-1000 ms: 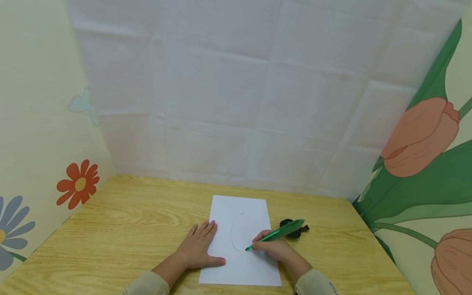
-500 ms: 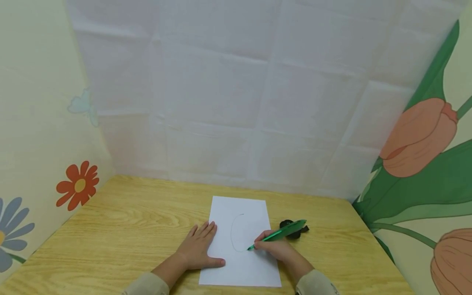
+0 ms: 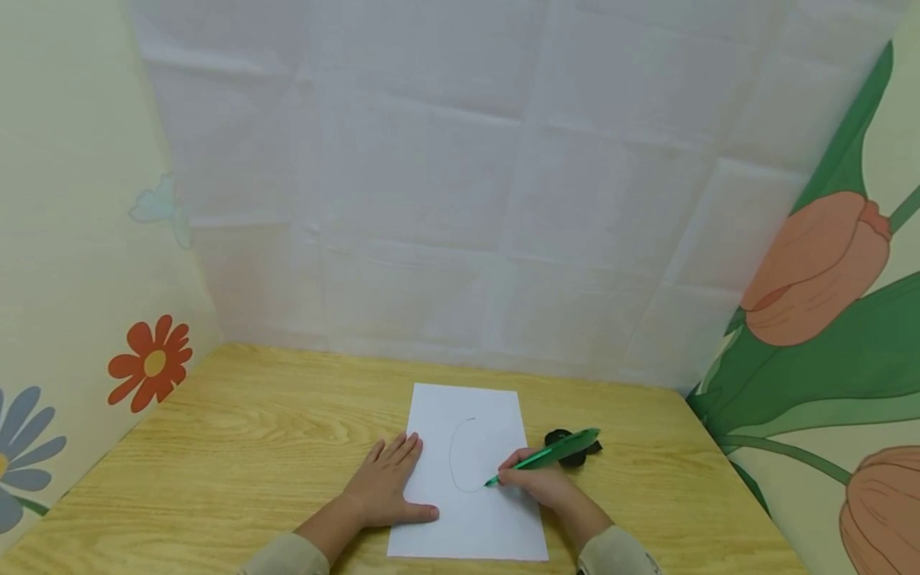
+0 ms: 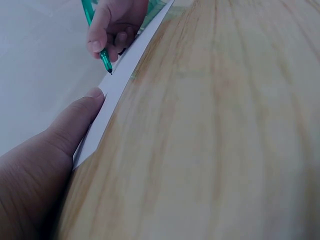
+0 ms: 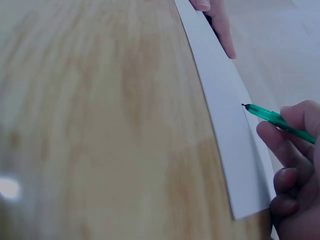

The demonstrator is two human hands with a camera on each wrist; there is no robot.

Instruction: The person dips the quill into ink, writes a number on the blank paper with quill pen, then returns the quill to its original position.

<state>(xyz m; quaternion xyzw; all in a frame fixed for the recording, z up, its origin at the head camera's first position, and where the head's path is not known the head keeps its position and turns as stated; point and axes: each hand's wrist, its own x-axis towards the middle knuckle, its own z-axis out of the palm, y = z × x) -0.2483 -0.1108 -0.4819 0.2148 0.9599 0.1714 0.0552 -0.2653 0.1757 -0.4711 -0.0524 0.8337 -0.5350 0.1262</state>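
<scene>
A white sheet of paper (image 3: pixel 470 527) lies on the wooden table, bearing a thin curved line, like an oval left unclosed on its right side. My right hand (image 3: pixel 542 481) pinches a green pen (image 3: pixel 553 451) between thumb and fingers; its tip meets the paper at the lower end of the curve. In the right wrist view the pen (image 5: pixel 270 116) shows a dark tip. Spread flat, my left hand (image 3: pixel 384 485) rests across the sheet's left edge, its thumb on the paper and the other fingers mostly on the table.
Just beyond the right hand sits a small black object (image 3: pixel 555 436), partly covered by the pen; its kind is unclear. The wooden table (image 3: pixel 273 423) reaches back to a hanging white cloth (image 3: pixel 431 200). Walls with painted flowers stand at both sides.
The right hand and pen have shifted slightly to the right, lengthening the curve's bottom end a little. The left hand keeps its place on the sheet.
</scene>
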